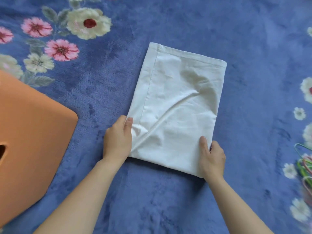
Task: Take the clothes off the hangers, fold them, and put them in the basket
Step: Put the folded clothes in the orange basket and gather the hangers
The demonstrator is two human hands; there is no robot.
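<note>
Our two bare forearms reach in from 6 o'clock over the blue flowered carpet point(168, 205). Our left hand point(117, 141) sits at about 7 o'clock from the middle of the view and grips the near left corner of the folded white garment point(177, 105). Its thumb lies on top of the cloth and its fingers are tucked out of sight beneath the edge. Our right hand point(211, 157), at about 5 o'clock, holds the near right corner the same way, thumb pressed on the upper face and fingers curled round the side edge.

We see the garment lying flat on the carpet in the middle of the view, folded into a long rectangle that runs away from us toward 12 o'clock, leaning slightly to 1 o'clock. A stitched hem shows along its far edge and down its left side, and a raised crease runs slantwise across its near half.

Our orange basket point(33, 132) stands at 9 o'clock, well apart from the garment, cut off by the frame edge, with a dark handle slot in its wall. At 4 o'clock, against the right edge, lies a blurred bunch of coloured hangers point(305, 166) on the carpet.
</note>
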